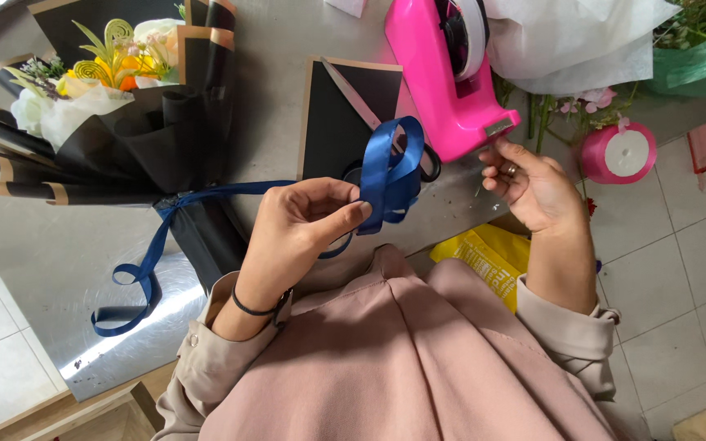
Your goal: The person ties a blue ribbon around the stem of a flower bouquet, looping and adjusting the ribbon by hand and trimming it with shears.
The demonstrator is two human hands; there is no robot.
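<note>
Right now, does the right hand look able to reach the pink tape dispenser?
Probably yes. The right hand is empty, its fingertips almost at the cutter end of the pink tape dispenser, with nothing between them.

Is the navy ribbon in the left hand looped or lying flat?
Looped. The left hand pinches the navy ribbon into standing folds above the table, while its tail runs to the black-wrapped bouquet.
</note>
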